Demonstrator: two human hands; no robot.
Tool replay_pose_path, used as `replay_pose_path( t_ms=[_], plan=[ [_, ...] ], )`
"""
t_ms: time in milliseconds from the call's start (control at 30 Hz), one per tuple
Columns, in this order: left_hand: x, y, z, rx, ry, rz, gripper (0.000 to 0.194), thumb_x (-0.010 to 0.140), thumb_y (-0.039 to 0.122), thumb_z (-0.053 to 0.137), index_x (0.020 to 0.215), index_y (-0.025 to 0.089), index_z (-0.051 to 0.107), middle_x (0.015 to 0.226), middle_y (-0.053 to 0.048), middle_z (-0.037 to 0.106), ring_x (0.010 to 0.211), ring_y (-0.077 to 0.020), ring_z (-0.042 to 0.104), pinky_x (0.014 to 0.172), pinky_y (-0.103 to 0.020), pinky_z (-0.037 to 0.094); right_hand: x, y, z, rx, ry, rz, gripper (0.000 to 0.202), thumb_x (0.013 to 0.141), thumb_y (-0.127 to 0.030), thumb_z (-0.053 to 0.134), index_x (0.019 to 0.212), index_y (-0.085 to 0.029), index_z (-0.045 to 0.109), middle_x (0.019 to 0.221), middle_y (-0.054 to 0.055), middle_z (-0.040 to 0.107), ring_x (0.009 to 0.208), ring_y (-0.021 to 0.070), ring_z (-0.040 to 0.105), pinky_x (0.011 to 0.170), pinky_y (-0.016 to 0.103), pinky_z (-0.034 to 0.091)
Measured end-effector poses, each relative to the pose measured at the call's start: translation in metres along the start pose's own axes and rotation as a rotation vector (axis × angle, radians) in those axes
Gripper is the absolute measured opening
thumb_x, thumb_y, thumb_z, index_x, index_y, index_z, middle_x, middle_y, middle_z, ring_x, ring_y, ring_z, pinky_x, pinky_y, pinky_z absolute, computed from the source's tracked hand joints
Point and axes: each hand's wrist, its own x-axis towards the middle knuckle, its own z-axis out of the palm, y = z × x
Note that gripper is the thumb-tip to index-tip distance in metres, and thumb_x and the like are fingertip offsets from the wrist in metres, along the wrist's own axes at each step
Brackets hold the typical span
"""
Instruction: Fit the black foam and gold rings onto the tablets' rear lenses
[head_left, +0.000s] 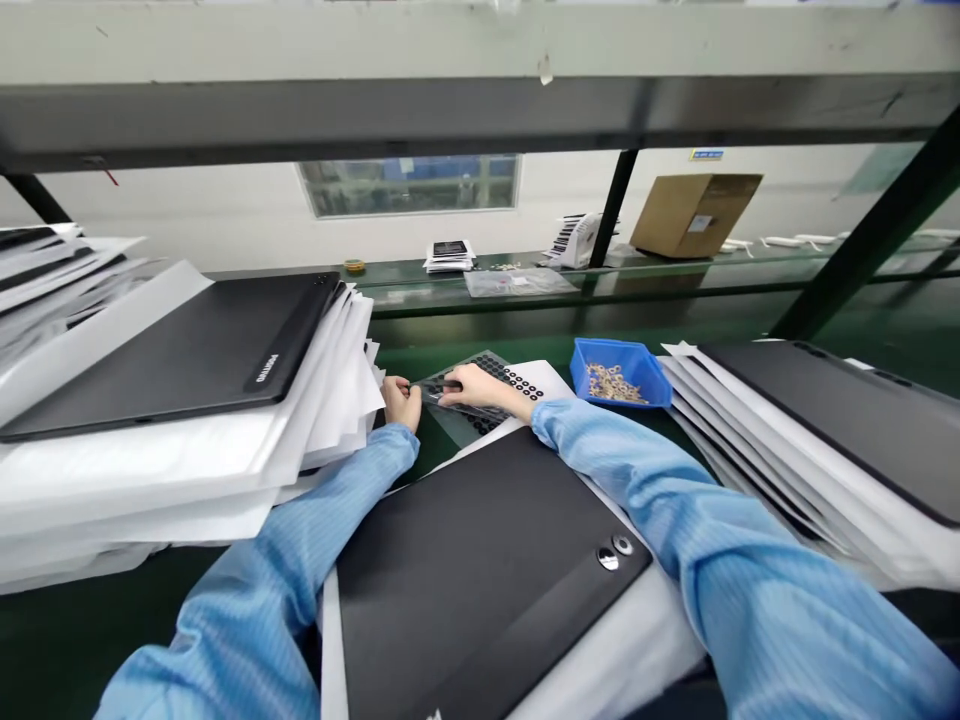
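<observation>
At half past eleven, your left hand curls its fingers nearly closed; whether they grip anything, I can't tell! Twelve: your right hand pinches a slim dark piece over the dotted sheet; keep that flat, go gently! One o'clock: blue tray, small tan pieces inside; farther back, a cardboard box, contents hidden.

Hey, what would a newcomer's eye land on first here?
Probably the large black panel at front center, between two blue sleeves. Next, the bright blue tray of small tan pieces, right of the right hand, then the thick, black-topped stack of white sheets at left.
</observation>
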Motion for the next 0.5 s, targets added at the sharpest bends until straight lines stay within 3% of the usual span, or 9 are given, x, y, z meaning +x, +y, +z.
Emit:
replay_pose_path(
  t_ms=[167, 367, 500],
  plan=[
    [0.001, -0.006, 0.010, -0.200, -0.045, -0.109, 0.032, 0.091, 0.031, 0.057, 0.119, 0.016, 0.054, 0.117, -0.009, 0.057, 0.096, -0.0208, 0.060, 0.080, -0.040, 0.053, -0.004, 0.011, -0.003, 0.046, 0.062, 0.031, 0.022, 0.086, -0.020, 0.051, 0.073, -0.008, 0.063, 0.070, 0.004, 0.063, 0.065, 0.0104, 0.053, 0.062, 0.019, 0.034],
    [-0.002, -0.007, 0.021, -0.350, -0.313, -0.184, 0.026, 0.091, 0.030, 0.057, 0.111, 0.014, 0.057, 0.106, -0.007, 0.061, 0.086, -0.0174, 0.063, 0.073, -0.035, 0.055, -0.006, 0.010, -0.003, 0.122, 0.044, 0.053, 0.024, 0.084, -0.019, 0.053, 0.063, -0.010, 0.063, 0.063, 0.002, 0.064, 0.060, 0.0099, 0.055, 0.061, 0.018, 0.036],
    [-0.004, -0.005, 0.020, -0.403, -0.417, -0.229, 0.027, 0.091, 0.030, 0.057, 0.112, 0.014, 0.057, 0.107, -0.007, 0.061, 0.088, -0.0179, 0.062, 0.074, -0.036, 0.055, -0.001, 0.014, 0.001, 0.103, 0.102, 0.176, 0.024, 0.085, -0.019, 0.053, 0.065, -0.011, 0.062, 0.062, 0.001, 0.063, 0.061, 0.0102, 0.057, 0.062, 0.020, 0.040]
  ],
)
